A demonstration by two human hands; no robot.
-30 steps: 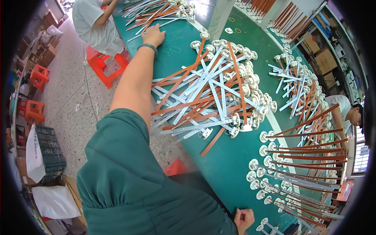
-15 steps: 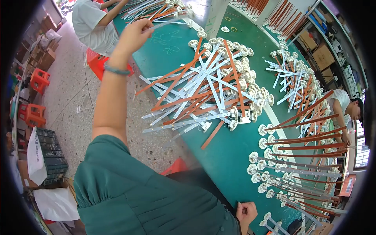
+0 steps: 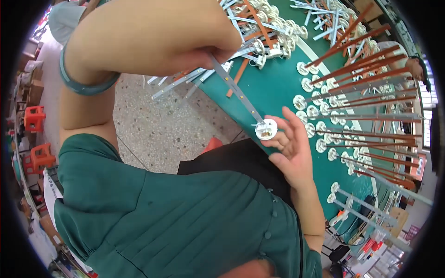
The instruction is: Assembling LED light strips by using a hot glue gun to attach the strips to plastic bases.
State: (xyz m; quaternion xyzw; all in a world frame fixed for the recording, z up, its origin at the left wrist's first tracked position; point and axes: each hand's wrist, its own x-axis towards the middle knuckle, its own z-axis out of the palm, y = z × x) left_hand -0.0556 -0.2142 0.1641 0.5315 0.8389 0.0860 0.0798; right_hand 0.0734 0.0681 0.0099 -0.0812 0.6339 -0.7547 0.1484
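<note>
My left hand (image 3: 208,41) is closed on the upper end of a grey LED strip (image 3: 237,91) dotted with small yellow squares. The strip slants down to a round white base (image 3: 268,124), whose face carries a small circuit part. Behind that base is my right hand (image 3: 296,150), palm up with its fingers spread. Its fingertips are at the base's edge; whether they touch it I cannot tell. Beyond my left hand lies a heap of similar white and orange-brown strips with round white bases (image 3: 289,30), partly hidden by that hand.
Rows of strips standing on round white bases (image 3: 300,102) fill the right side of the green table (image 3: 259,95). Another pile (image 3: 333,28) lies farther back. Red stools (image 3: 34,118) are on the speckled floor at left. Other people are partly seen at the far left and far right.
My left hand has come from the far left toward me, bringing the LED strip. My right hand has risen from the table edge and uncurled beside its base. The view has shifted.
</note>
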